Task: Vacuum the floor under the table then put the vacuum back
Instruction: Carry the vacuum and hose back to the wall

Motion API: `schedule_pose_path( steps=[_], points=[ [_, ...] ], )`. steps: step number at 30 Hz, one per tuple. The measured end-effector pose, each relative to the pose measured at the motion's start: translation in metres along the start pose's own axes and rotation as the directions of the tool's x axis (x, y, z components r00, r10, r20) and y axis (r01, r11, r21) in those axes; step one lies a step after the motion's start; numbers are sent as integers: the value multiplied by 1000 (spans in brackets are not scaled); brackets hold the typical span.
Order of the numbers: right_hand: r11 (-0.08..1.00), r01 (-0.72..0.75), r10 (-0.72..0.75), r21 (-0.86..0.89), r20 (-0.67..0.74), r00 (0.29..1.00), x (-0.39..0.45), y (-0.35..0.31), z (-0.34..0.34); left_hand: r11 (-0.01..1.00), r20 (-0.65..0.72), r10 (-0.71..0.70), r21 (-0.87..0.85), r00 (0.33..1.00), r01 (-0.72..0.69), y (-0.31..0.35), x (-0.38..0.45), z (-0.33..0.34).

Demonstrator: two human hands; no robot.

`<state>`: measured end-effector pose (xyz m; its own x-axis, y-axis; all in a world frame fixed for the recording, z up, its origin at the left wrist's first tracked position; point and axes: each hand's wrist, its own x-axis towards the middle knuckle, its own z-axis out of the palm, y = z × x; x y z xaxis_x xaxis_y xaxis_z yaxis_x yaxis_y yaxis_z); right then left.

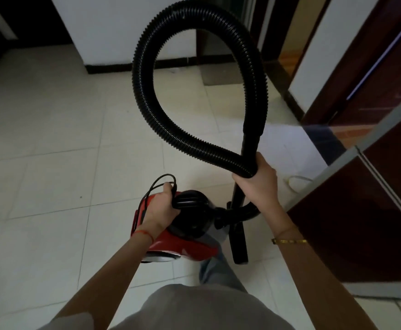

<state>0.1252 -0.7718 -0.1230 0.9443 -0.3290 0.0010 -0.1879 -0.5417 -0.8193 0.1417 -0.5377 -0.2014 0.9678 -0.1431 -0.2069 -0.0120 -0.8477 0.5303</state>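
Observation:
A red and black canister vacuum [185, 244] hangs above the pale tiled floor in front of me. My left hand [162, 208] grips its black top handle together with a loop of black power cord [157, 184]. The ribbed black hose [147, 91] curls up in a big loop in front of me. My right hand [257, 181] grips the hose and the rigid black wand [249, 144] together where they cross. The wand's lower part and floor nozzle [238, 241] hang down beside the vacuum body.
Dark brown cabinet doors with metal trim [366, 186] stand close on the right. A white wall with dark skirting [123, 32] lies ahead, with a doorway past it at upper right. A white cable [294, 181] lies on the floor by the cabinet. Open tiled floor [52, 139] spreads to the left.

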Motion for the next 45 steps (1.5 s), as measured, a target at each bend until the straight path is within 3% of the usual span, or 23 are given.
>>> schedule_pose_path(
  steps=[12, 19, 30, 45],
  points=[
    [987, 153, -158, 46, 155, 975, 260, -79, 72, 985, -138, -159, -93, 978, 147, -3, 216, -79],
    [976, 208, -216, 61, 205, 955, 391, -122, 130, 960, -147, -259, -146, 955, 238, -22, 339, -123],
    [971, 230, -240, 69, 229, 943, 583, -200, 268, 941, -118, -315, -169, 942, 293, -105, 550, -209],
    [959, 278, -282, 50, 224, 933, 821, -328, 450, 954, -185, -298, -98, 937, 284, -213, 814, -364]
  ],
)
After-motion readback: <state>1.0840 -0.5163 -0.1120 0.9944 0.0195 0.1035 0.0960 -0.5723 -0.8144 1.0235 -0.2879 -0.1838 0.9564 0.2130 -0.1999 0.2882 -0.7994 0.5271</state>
